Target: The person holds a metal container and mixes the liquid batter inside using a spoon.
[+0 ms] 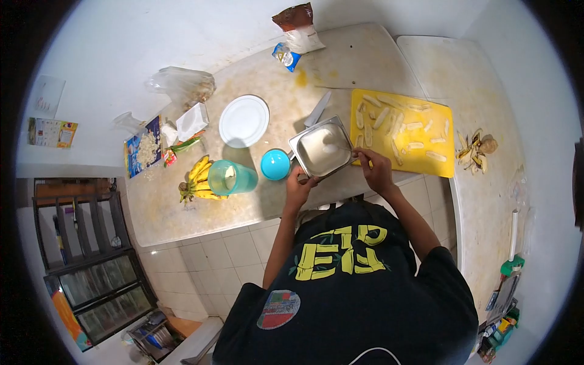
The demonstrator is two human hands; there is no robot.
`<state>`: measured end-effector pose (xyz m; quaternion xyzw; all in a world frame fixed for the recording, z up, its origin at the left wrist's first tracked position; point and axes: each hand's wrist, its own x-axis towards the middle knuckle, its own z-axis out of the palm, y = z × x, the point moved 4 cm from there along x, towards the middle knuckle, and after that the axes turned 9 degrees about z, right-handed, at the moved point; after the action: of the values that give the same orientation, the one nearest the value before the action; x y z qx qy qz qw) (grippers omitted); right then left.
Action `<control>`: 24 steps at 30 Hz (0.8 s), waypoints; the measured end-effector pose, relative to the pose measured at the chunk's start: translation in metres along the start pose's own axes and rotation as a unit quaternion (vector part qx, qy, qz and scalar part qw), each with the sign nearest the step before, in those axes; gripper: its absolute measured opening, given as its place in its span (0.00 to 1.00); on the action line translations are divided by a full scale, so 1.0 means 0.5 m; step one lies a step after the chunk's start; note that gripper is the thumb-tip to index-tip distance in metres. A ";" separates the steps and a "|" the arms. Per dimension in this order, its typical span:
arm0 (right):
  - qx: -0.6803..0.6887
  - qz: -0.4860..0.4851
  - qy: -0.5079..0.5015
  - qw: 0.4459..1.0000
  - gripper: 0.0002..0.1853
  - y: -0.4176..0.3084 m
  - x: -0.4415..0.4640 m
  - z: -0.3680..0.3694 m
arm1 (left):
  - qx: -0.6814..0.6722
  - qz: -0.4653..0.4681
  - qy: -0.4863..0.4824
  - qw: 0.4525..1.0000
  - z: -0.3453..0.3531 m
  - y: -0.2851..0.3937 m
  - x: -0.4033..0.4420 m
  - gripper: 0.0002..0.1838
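Observation:
A rectangular metal pan (295, 144) holding a creamy white mixture (319, 152) stands near the table's front edge. My left hand (299, 186) is closed on the pan's near left corner. In my right hand (377, 170), at the pan's right rim, the fingers pinch a spoon (333, 148) whose end dips into the mixture. Just left of the pan is a round turquoise bowl (275, 165). A knife (318, 109) lies behind the pan. To the right, a yellow cutting board (444, 157) carries several peeled banana slices (415, 126).
Left of the bowl are a teal plastic container (242, 177), lying bananas (198, 176) and a white plate (244, 121). Farther left sit a plastic bag (182, 84) and a white box (192, 120). Packets (304, 36) stand at the back. Banana peels (471, 152) lie right of the board.

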<state>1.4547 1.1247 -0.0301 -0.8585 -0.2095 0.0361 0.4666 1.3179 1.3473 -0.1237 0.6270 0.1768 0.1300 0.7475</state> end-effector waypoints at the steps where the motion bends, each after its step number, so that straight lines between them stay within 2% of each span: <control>1: -0.023 0.017 -0.003 1.000 0.11 0.023 -0.001 0.015 | 0.005 0.001 -0.002 1.000 0.000 0.003 0.001 0.15; 13: -0.015 0.024 0.048 0.998 0.12 0.069 0.060 0.057 | 0.052 0.034 -0.013 0.998 0.016 0.015 -0.003 0.14; 16: -0.054 0.065 0.018 0.996 0.13 0.097 0.046 0.076 | 0.091 0.040 -0.020 0.995 0.018 0.018 -0.002 0.14; 19: -0.048 0.115 -0.025 0.992 0.15 0.129 0.029 0.092 | 0.060 0.048 -0.012 0.997 0.020 0.015 0.000 0.14; 22: -0.002 0.156 -0.057 0.986 0.17 0.156 0.023 0.107 | 0.051 0.041 -0.020 0.998 0.017 0.006 0.002 0.14; 24: 0.081 0.226 -0.091 0.966 0.18 0.172 0.014 0.114 | 0.055 0.040 -0.026 0.997 0.015 0.006 0.002 0.14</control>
<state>1.4746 1.1314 -0.1312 -0.8362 -0.0481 0.2356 0.4929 1.3223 1.3416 -0.1198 0.6771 0.1393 0.1336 0.7102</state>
